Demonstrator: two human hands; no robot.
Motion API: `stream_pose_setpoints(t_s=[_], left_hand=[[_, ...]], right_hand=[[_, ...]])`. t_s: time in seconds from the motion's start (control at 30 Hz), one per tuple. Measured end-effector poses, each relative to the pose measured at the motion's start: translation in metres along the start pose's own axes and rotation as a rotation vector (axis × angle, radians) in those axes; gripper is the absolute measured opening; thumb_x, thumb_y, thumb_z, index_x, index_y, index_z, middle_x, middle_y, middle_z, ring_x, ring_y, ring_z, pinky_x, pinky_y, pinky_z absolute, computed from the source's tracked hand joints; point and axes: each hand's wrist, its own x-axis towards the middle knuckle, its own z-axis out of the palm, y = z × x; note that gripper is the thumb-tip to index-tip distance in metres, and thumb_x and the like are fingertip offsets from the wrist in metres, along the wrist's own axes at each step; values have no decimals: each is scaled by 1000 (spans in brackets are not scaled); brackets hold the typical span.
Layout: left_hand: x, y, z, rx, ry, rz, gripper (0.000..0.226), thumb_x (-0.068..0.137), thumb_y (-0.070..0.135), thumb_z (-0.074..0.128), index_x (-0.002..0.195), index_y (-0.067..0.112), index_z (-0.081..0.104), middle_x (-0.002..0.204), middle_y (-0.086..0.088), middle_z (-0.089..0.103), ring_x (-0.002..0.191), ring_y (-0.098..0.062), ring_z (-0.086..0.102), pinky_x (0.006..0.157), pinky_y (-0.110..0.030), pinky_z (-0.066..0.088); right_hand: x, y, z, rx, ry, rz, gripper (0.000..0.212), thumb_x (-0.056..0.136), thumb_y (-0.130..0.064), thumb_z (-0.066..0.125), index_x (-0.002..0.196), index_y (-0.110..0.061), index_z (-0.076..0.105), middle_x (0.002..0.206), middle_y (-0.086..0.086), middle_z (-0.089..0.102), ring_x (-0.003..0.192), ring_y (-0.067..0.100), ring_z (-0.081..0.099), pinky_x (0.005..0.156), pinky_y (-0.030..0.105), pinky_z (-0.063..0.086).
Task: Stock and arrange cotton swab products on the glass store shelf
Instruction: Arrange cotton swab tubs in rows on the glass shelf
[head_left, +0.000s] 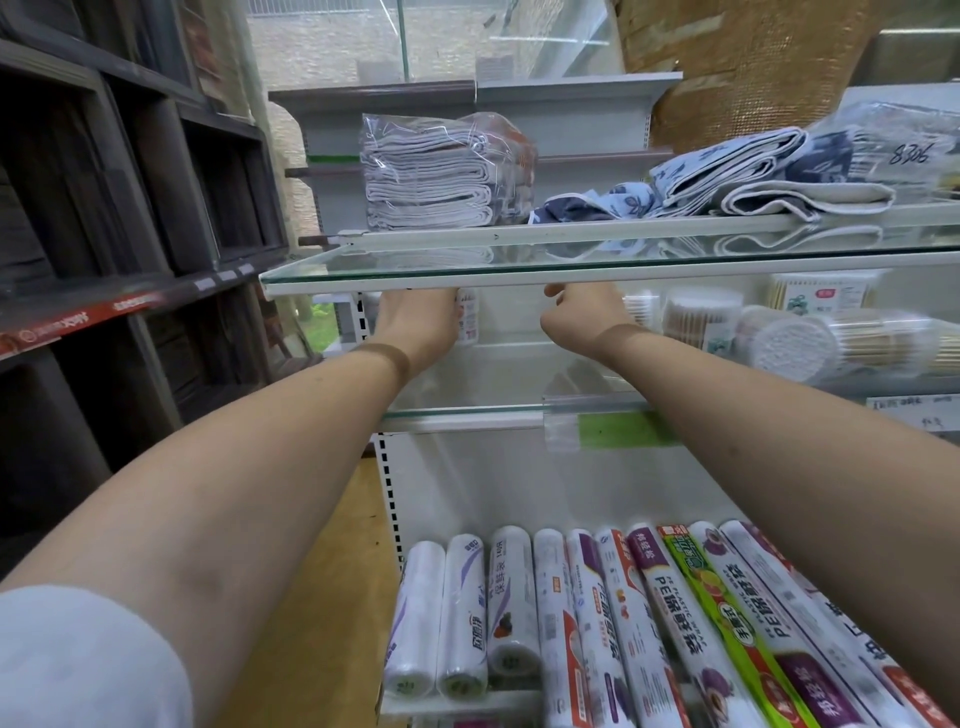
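You see folded cloths (431, 176) above the plastic wrap rolls (597, 623); dark shelving (130, 171) stands left of them.

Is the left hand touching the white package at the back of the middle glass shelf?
Touching. The head view shows the left hand against the white package, with no gap visible; its fingers are hidden by the upper glass shelf's edge, so the grip is unclear.

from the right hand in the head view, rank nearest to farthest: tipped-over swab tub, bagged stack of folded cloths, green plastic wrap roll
From the right hand:
1. Tipped-over swab tub, on its side on the same glass shelf, just to the right.
2. Bagged stack of folded cloths, one shelf up, to the left.
3. Green plastic wrap roll, on the bottom shelf, well below.
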Motion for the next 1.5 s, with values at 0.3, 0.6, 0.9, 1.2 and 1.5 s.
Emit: stream_pose_setpoints(t_s=[0.3, 0.6, 0.9, 1.2, 1.5], left_hand=[[-4, 3, 1, 5, 42, 14, 15, 94, 17, 54, 78, 15, 55, 89, -13, 63, 88, -38, 62, 67, -36, 41], [-31, 36, -11, -61, 54, 37, 40, 95, 32, 55, 134, 27, 60, 115, -10, 72, 110, -36, 62, 96, -42, 48], [-42, 75, -24, -277, -106, -9, 50, 93, 35, 64, 141, 27, 56, 138, -7, 61, 129, -29, 52, 104, -36, 41], [-48, 82, -27, -329, -153, -80, 50, 92, 37, 66, 141, 31, 55, 139, -3, 59, 124, -26, 56, 104, -37, 44], [-49, 60, -32, -333, -138, -107, 50, 93, 36, 67, 141, 30, 54, 133, -6, 61, 116, -28, 59, 94, -32, 45]], right_hand=[[0, 0, -1, 11, -16, 9, 56, 89, -10, 47, 144, -15, 51, 144, 10, 51, 127, 30, 50, 102, 29, 43], [-23, 8, -25, -323, -17, -126, 54, 90, -13, 46, 142, -24, 49, 122, 6, 61, 111, 31, 56, 81, 30, 48], [-52, 40, -72, -664, 37, -214, 23, 88, -24, 53, 110, -19, 55, 115, 9, 63, 109, 31, 58, 82, 33, 41], [-60, 47, -89, -430, -34, -57, 52, 79, -28, 56, 129, -15, 58, 106, 10, 67, 98, 30, 63, 88, 33, 54], [-45, 37, -62, 196, -124, 1, 78, 79, -50, 78, 144, -19, 47, 129, 0, 57, 115, 19, 57, 98, 29, 45]])
